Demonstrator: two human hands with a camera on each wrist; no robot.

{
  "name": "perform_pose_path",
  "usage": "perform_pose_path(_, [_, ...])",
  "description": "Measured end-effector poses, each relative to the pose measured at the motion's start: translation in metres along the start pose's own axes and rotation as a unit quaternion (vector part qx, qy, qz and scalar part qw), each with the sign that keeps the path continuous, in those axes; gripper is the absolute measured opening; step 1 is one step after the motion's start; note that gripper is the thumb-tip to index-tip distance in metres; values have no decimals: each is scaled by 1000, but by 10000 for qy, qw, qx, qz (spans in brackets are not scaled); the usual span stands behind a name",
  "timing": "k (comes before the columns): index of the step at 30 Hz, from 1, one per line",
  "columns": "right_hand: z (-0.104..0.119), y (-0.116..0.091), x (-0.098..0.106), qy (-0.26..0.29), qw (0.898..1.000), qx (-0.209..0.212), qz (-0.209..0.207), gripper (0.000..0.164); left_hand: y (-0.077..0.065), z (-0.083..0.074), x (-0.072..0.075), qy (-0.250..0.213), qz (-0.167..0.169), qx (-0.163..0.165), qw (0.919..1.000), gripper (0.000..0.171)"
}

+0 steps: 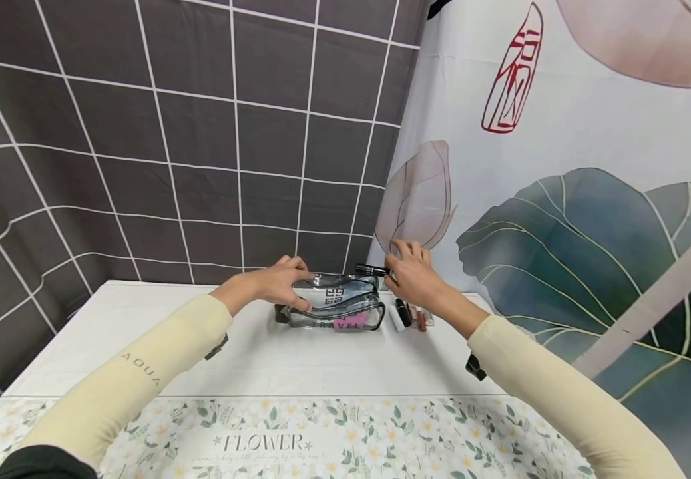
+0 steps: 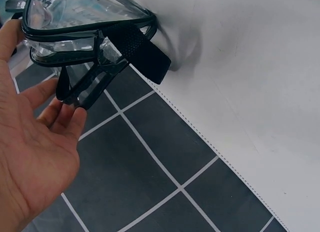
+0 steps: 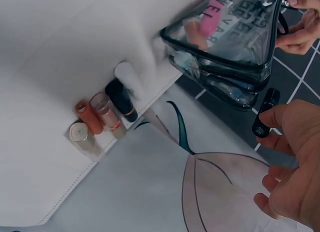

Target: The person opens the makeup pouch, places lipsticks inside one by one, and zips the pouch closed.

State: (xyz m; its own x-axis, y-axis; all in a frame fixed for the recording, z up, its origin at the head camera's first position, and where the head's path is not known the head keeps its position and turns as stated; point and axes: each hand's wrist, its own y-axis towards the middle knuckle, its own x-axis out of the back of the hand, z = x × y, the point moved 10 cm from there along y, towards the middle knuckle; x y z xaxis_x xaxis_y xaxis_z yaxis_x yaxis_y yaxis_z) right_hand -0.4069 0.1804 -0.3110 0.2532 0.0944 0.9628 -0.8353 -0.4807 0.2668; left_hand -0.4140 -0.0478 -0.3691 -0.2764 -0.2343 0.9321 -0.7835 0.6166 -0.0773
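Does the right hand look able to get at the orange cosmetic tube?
Probably yes, once freed: the right hand pinches a black cosmetic tube, but nothing seems to cover the orange cosmetic tube or block the way.

Black tube (image 1: 372, 270) near clear bag (image 1: 335, 295)

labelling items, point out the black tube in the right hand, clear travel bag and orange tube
Black tube (image 3: 270, 100), right wrist view, upper half
Clear travel bag (image 3: 234, 46), right wrist view, lettered wall
Orange tube (image 3: 90, 118), right wrist view, side
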Motion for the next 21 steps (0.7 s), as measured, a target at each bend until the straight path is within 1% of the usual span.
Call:
perform_pose_path(17, [26, 1, 2, 117, 9987, 470, -150, 10, 0, 0, 0, -9, 60, 24, 10000, 87])
perform_pose_path(21, [33, 3, 0, 143, 9984, 537, -111, 10, 0, 0, 0, -25, 59, 47, 10000, 88])
